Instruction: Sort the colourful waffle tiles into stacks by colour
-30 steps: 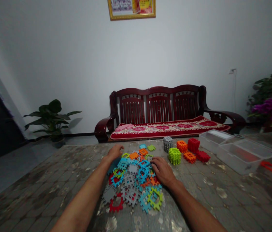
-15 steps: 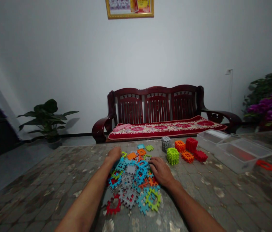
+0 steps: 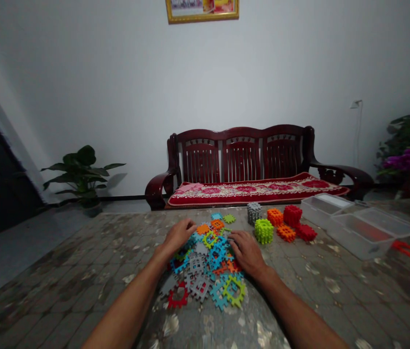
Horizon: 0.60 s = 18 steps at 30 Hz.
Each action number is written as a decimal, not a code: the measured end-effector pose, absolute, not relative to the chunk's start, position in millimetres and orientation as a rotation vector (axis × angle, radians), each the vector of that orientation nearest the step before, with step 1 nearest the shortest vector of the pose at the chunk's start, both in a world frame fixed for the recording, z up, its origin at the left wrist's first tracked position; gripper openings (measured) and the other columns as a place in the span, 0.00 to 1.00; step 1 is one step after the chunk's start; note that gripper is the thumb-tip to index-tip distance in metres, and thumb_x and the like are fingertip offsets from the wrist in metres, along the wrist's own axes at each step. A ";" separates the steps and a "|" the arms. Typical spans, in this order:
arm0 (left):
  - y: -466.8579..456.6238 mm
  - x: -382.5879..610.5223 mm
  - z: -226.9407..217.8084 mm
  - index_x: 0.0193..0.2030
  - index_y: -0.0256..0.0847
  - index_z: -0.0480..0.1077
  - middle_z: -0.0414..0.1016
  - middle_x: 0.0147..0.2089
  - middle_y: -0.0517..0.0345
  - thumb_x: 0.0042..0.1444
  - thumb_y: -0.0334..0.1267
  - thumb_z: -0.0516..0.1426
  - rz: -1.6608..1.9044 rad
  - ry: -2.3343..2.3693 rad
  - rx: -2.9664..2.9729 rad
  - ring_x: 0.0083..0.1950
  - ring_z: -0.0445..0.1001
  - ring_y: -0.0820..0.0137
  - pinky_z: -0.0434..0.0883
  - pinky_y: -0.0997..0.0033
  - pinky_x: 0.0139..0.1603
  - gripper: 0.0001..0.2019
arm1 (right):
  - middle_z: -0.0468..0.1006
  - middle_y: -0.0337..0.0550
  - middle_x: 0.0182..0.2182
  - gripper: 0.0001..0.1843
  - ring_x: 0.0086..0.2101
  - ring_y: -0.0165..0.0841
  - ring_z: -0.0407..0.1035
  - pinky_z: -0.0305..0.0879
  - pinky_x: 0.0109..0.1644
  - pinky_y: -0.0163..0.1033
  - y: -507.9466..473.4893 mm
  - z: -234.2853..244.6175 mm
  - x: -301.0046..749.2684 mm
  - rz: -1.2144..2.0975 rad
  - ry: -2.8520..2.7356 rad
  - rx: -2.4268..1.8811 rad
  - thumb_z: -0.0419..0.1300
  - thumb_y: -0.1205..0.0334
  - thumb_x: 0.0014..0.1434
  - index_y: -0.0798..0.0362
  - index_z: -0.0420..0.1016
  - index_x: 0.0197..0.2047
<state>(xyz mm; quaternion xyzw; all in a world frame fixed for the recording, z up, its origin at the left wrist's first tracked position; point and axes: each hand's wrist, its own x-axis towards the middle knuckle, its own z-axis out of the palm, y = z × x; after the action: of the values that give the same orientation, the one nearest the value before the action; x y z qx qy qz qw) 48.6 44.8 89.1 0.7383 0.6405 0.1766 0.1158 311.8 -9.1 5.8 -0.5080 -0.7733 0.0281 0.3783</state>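
A loose heap of flat, toothed plastic tiles in several colours lies on the table before me, with a grey tile [image 3: 197, 262] near its middle. My left hand [image 3: 179, 236] bends over the heap's upper left edge, above blue tiles; its fingertips are mostly hidden. At the right edge, my right hand [image 3: 247, 251] rests with thumb and fingers apart, its fingertips beside a green tile [image 3: 226, 229] seen nearly edge-on. Between the hands lie a yellow-green tile [image 3: 210, 239], an orange tile [image 3: 203, 229] and a blue tile [image 3: 217, 253].
Right of the heap stand sorted stacks: grey [image 3: 254, 213], green [image 3: 263, 231], orange [image 3: 274, 217] and red [image 3: 292, 215]. Beyond them sits an open clear plastic box [image 3: 357, 242], with a red-orange piece [image 3: 407, 249] beside it. A wooden bench [image 3: 241, 160] stands behind the table.
My left hand has shifted right and inward over the heap. A yellow-green tile now shows on top between the hands. The camera view has turned slightly left.
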 end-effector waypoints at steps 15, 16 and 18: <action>0.0 -32.7 14.1 0.56 0.43 0.74 0.79 0.58 0.51 0.68 0.42 0.48 0.808 2.348 1.667 0.60 0.76 0.62 0.69 0.66 0.59 0.18 | 0.79 0.49 0.50 0.11 0.53 0.40 0.68 0.60 0.57 0.41 2.2 52.7 252.6 0.128 -2.369 -1.513 0.61 0.59 0.63 0.51 0.81 0.47; -0.3 -32.1 14.9 0.56 0.44 0.74 0.79 0.59 0.52 0.67 0.42 0.48 0.789 2.339 1.673 0.60 0.76 0.62 0.69 0.66 0.59 0.18 | 0.79 0.49 0.49 0.11 0.52 0.40 0.68 0.60 0.56 0.41 3.3 52.3 251.2 0.126 -2.368 -1.525 0.60 0.59 0.63 0.51 0.81 0.46; -0.3 -32.3 16.7 0.56 0.44 0.74 0.80 0.58 0.52 0.67 0.41 0.49 0.765 2.335 1.681 0.59 0.76 0.62 0.69 0.65 0.59 0.17 | 0.80 0.48 0.47 0.10 0.51 0.40 0.69 0.61 0.55 0.41 4.2 51.1 248.5 0.122 -2.351 -1.531 0.60 0.59 0.63 0.51 0.80 0.44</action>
<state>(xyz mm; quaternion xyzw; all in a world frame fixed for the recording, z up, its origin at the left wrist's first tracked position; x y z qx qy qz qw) -32.3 -0.3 16.7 0.5628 0.7816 0.2562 0.0819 248.5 4.2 51.1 -0.5377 -0.8255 0.0429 0.1660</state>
